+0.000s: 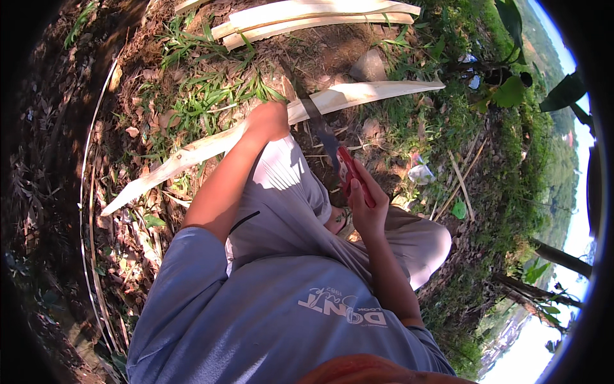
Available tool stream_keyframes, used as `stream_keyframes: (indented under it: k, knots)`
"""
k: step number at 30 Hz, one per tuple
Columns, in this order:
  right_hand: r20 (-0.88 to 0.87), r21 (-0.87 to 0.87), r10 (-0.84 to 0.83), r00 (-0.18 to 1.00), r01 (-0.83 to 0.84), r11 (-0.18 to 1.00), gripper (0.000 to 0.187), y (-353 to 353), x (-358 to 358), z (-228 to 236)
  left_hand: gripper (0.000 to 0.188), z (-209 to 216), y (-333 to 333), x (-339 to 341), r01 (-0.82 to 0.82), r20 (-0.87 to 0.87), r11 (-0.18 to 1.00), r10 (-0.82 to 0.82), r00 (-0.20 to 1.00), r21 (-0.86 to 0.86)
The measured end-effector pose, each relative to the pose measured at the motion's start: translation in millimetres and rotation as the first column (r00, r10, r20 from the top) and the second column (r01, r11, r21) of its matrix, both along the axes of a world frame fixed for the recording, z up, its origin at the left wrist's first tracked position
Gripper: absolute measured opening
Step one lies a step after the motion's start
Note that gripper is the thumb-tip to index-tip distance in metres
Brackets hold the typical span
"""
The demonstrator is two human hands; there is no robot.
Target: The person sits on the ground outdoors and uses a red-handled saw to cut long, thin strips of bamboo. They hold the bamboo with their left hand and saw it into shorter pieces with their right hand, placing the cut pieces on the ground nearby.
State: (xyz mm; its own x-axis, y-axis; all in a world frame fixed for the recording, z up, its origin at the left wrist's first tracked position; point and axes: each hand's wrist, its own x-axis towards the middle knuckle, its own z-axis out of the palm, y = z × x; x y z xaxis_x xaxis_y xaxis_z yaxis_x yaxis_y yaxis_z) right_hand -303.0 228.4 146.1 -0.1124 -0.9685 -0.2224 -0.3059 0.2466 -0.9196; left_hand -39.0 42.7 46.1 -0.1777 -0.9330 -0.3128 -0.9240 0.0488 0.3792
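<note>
A long pale wooden strip point(348, 95) lies across in front of me at a slant, passing by my left knee. My left hand point(268, 120) is closed on this strip near its middle. In my right hand point(371, 203) is the red handle of a machete point(320, 128), fingers wrapped round it. Its long dark blade points away and to the left, crossing the strip just right of my left hand. I cannot tell whether the blade touches the wood.
Several similar pale strips point(320, 18) lie stacked on the ground at the far side. A stone point(369, 66) sits between them and my strip. Grass, dry leaves, thin sticks point(462, 182) and a clear plastic scrap point(421, 173) lie around. Leafy plants point(510, 91) stand at right.
</note>
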Motion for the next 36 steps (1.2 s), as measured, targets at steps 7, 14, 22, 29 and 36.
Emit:
stream_keyframes:
  k: [7,14,22,29,36]
  knots:
    - [-0.015,0.003,-0.042,0.999,0.042,0.999,0.041,62,-42,59,0.035,7,-6,-8,-0.004,0.034,0.997,0.001,0.999,0.082]
    - [0.106,-0.085,-0.077,0.991,0.086,0.993,0.041,-13,23,-11,0.038,13,-12,-13,-0.033,0.058,0.995,0.027,0.998,0.095]
    - [-0.148,-0.05,0.041,0.988,-0.049,0.998,0.043,71,-26,58,0.043,4,-9,-9,-0.014,0.073,0.997,0.009,0.997,0.077]
    - [0.007,-0.151,0.011,1.0,-0.009,0.989,0.042,3,15,9,0.055,-4,-12,-12,0.037,0.099,0.998,-0.041,0.994,0.049]
    - [0.038,-0.177,-0.071,0.997,0.076,0.981,0.041,11,8,-6,0.059,5,-13,-10,0.012,0.111,0.997,-0.02,0.994,0.072]
